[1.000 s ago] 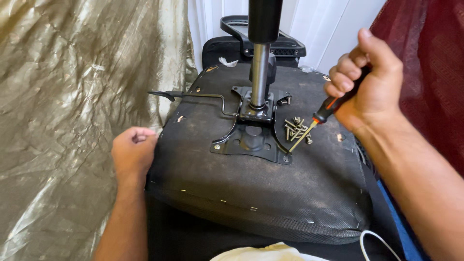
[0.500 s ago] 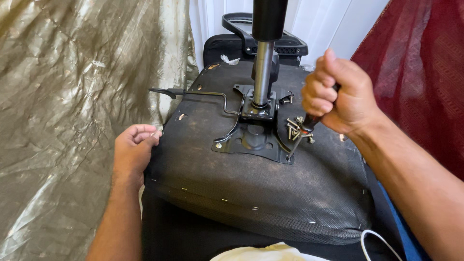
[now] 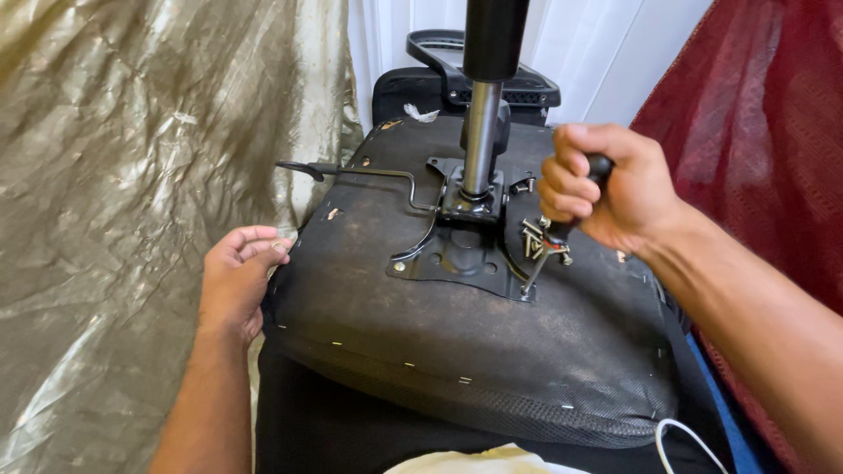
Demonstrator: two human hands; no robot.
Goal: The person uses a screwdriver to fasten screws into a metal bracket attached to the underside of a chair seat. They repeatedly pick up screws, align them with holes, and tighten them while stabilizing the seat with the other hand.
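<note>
An upturned office chair seat (image 3: pixel 474 351) lies before me, its dusty black underside facing up. A black metal mounting plate (image 3: pixel 457 259) with a chrome gas cylinder (image 3: pixel 480 132) stands at its centre, and a thin lever (image 3: pixel 351 171) sticks out to the left. My right hand (image 3: pixel 606 193) is closed around a black-handled screwdriver (image 3: pixel 562 230), whose tip meets the plate's right front corner. Several loose screws (image 3: pixel 534 239) lie beside the shaft. My left hand (image 3: pixel 235 281) grips the seat's left edge.
A gold crinkled curtain (image 3: pixel 132 202) hangs on the left and a dark red cloth (image 3: pixel 773 123) on the right. White wall and the chair's black base (image 3: pixel 492 79) are behind. A white cable (image 3: pixel 685 439) and pale cloth (image 3: pixel 492 461) lie at the bottom edge.
My right hand has shifted left and turned upright over the plate, bringing the screwdriver from a slant to a steeper angle at the plate's corner. My left hand stays on the seat's edge.
</note>
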